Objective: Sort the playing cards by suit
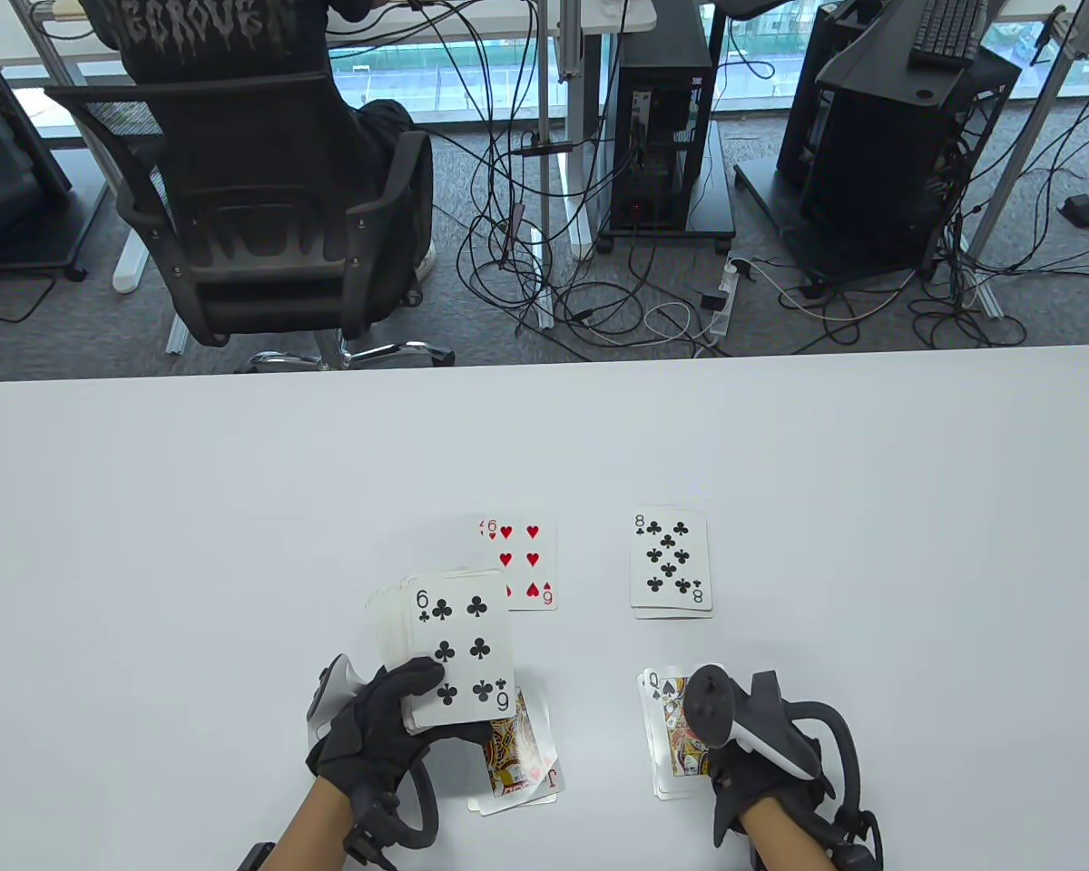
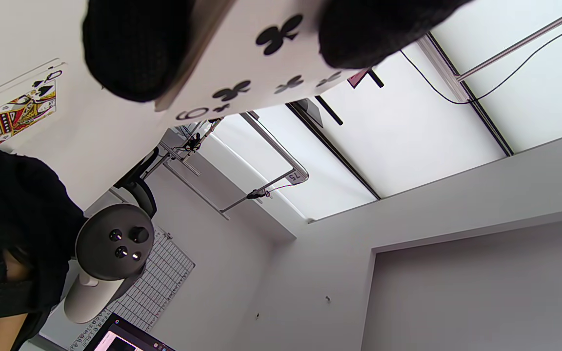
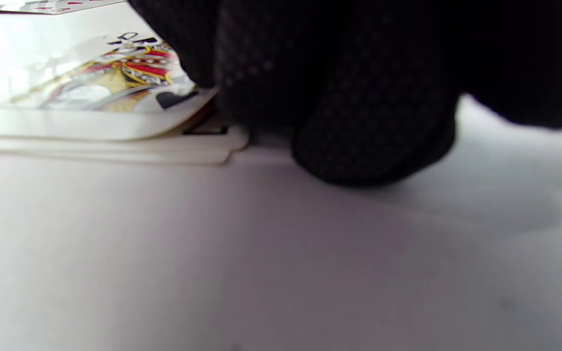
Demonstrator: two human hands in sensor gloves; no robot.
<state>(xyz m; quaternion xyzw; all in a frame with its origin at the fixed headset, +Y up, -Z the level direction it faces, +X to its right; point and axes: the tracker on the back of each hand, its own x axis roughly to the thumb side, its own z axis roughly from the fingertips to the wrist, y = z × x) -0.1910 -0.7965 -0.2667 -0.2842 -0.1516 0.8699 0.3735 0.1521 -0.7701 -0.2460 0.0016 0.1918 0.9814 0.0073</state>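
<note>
My left hand [image 1: 377, 730] holds the deck face up, with the six of clubs [image 1: 461, 655] on top. In the left wrist view my fingers [image 2: 134, 48] grip this card [image 2: 261, 63]. My right hand [image 1: 762, 758] is on the near end of the queen of spades pile [image 1: 670, 726]. In the right wrist view its fingertips [image 3: 359, 107] hold the queen's [image 3: 105, 92] near corner, which is lifted slightly off the cards below. A hearts pile topped by a six [image 1: 522, 562] and a clubs pile topped by an eight [image 1: 672, 562] lie further out.
A pile topped by a red jack [image 1: 519, 762] lies partly under the held deck. The white table [image 1: 145, 544] extends wide to both sides. Beyond its far edge are an office chair [image 1: 254, 200], cables and computer towers on the floor.
</note>
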